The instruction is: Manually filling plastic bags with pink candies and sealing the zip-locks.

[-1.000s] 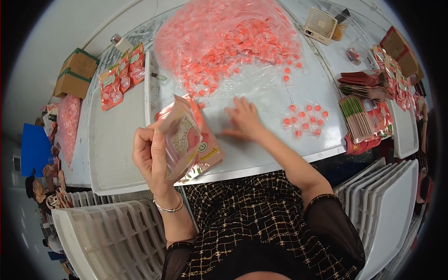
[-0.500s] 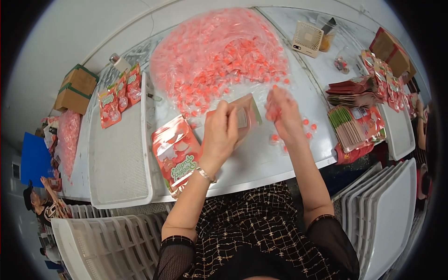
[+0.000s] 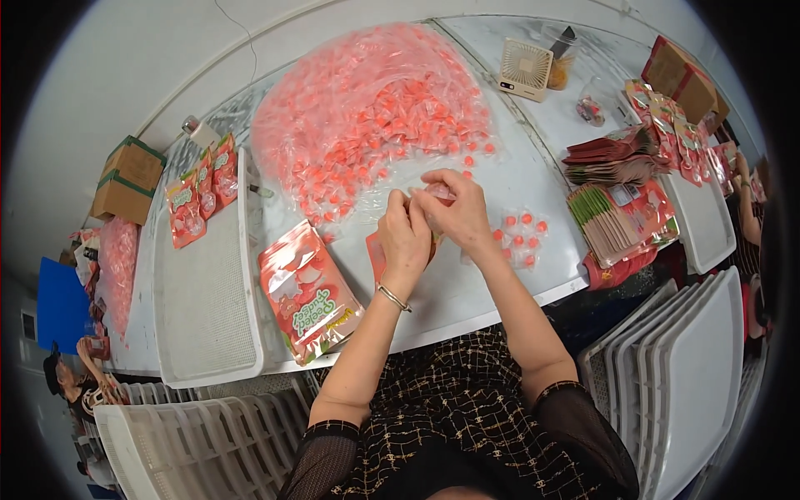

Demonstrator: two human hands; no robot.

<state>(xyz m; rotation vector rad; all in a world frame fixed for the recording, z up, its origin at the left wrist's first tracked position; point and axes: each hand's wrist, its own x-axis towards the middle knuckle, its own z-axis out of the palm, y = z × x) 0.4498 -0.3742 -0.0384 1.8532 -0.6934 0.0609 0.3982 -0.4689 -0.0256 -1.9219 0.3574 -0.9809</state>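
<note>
Head view: the fingers of your left hand (image 3: pixel 405 237) grip a red pouch (image 3: pixel 375 252) above the worktop (image 3: pixel 533 193), those of your right hand (image 3: pixel 462 215) enclosing wrapped candy (image 3: pixel 440 192) beside it, seemingly the filling step, whose next move calls for a widened mouth.

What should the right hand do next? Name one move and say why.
Probably the right hand should release its pink wrapped pieces into the red pouch: the left hand grips that pouch, and both hands meet there, though its mouth is hidden.
</note>
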